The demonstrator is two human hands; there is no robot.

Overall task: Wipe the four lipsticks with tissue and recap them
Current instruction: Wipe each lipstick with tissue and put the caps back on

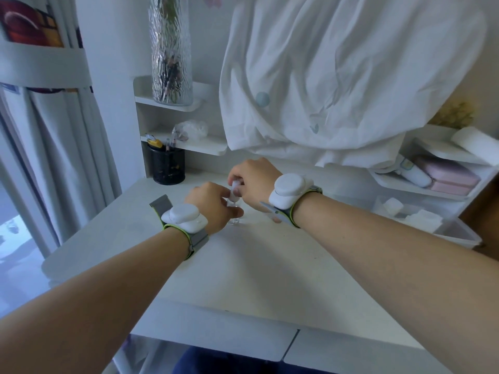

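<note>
Forearms reach mid-frame over the surface (pixel 243 265); left hand (pixel 213 209) and right hand (pixel 253 182) both pinch one clear-cased lipstick (pixel 234 197). Probably best to twist gently, keeping it upright.

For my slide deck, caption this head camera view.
Both hands, left and right, hold a small clear lipstick upright over the white desk.

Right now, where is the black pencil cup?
In the head view, the black pencil cup stands at the far left of the white desk, under the lowest wall shelf, to the left of the left hand.
</note>
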